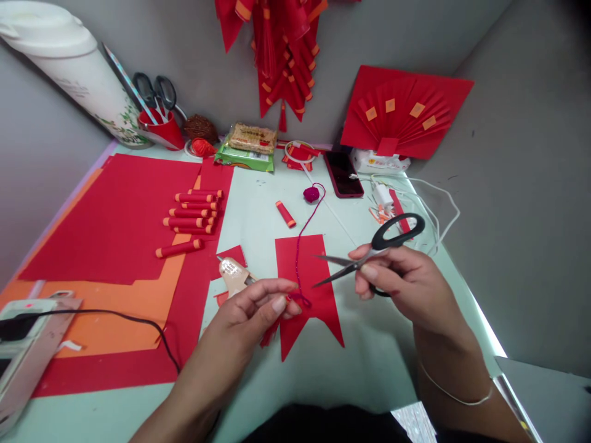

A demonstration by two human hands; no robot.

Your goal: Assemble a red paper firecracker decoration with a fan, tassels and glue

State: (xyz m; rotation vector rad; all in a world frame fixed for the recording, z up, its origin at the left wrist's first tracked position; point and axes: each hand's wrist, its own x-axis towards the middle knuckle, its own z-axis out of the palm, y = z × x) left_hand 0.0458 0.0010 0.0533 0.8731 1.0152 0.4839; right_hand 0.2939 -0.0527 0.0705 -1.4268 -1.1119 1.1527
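My left hand (pixel 258 317) pinches the end of a dark red cord (pixel 298 258), and a red tassel (pixel 270 334) hangs below its fingers. The cord runs back to a small magenta yarn ball (pixel 311 194). In my right hand (pixel 401 283) are black-handled scissors (pixel 398 231), their blades parted and pointing left toward the cord. A red paper banner (pixel 307 271) with a notched lower end lies flat beneath the cord. Just behind my left hand, a beige glue gun (pixel 234 275) is partly covered by it.
Red paper rolls (pixel 187 222) with orange ends lie on red sheets (pixel 111 215) at left. A power strip (pixel 32 351) and black cable sit nearer. Phone (pixel 343 175), white cables and a red paper fan (pixel 404 117) are at back right; a white cup (pixel 78 74) stands back left.
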